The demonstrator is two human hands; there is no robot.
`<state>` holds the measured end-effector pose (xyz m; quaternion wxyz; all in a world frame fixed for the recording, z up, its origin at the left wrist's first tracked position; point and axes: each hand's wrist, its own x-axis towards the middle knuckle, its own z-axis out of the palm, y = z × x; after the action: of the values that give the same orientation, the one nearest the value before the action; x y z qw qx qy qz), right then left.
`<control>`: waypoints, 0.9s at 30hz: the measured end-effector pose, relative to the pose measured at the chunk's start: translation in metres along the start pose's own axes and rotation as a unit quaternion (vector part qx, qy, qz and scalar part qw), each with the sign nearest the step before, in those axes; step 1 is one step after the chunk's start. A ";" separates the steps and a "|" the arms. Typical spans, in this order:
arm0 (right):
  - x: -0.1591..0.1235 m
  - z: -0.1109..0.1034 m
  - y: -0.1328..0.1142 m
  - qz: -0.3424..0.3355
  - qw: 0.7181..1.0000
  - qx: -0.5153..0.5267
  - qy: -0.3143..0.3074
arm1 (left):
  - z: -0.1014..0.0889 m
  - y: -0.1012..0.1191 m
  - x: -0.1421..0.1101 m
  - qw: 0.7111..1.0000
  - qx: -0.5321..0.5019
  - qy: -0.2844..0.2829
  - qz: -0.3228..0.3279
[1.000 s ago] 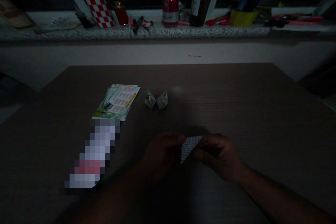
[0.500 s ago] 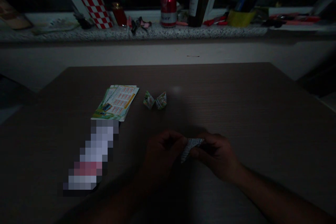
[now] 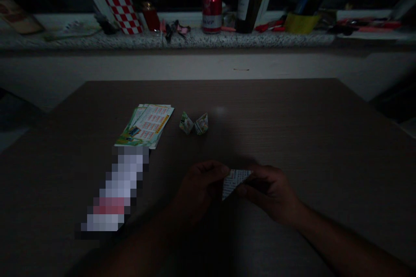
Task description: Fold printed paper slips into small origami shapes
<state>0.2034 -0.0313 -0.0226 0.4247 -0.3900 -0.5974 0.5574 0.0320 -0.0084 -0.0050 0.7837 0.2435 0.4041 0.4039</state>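
Between my two hands is a small triangle of folded printed paper (image 3: pixel 234 182), its point toward me. My left hand (image 3: pixel 203 186) pinches its left corner between thumb and fingers. On the other side my right hand (image 3: pixel 271 190) grips the right edge, thumb below and fingers above. Farther off on the table stand two small folded paper pieces (image 3: pixel 186 124), green and white, side by side with their tips up. Dim light hides the detail of my fingers.
Left of the folded pieces lies a stack of calendar cards (image 3: pixel 146 127). A blurred-out long object (image 3: pixel 117 190) is nearer me on the brown table (image 3: pixel 276 112). Along the granite sill (image 3: pixel 195 42) stand a red can (image 3: pixel 212 11), a dark bottle (image 3: pixel 247 4) and a checkered tube (image 3: pixel 120 6).
The left thumb has shifted off the paper's face, so more of the triangle shows. The whole view has moved slightly; things on the table stay put.
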 end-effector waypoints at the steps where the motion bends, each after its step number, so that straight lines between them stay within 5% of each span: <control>1: 0.000 0.000 0.000 -0.007 1.000 0.001 0.000 | 0.000 -0.001 0.000 1.000 0.008 0.001 0.001; 12: -0.001 -0.002 0.004 -0.143 0.971 -0.162 0.104 | -0.001 -0.003 -0.005 0.982 0.167 0.005 0.093; 22: 0.003 -0.004 -0.001 -0.179 0.954 -0.203 0.128 | -0.002 -0.008 0.001 0.995 0.075 -0.025 0.053; 27: 0.002 -0.003 0.001 -0.183 0.956 -0.179 0.144 | -0.006 -0.010 0.003 0.991 0.112 -0.040 0.058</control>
<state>0.2053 -0.0289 -0.0239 0.5243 -0.4197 -0.6808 0.2924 0.0325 -0.0114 -0.0171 0.7425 0.3690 0.4000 0.3906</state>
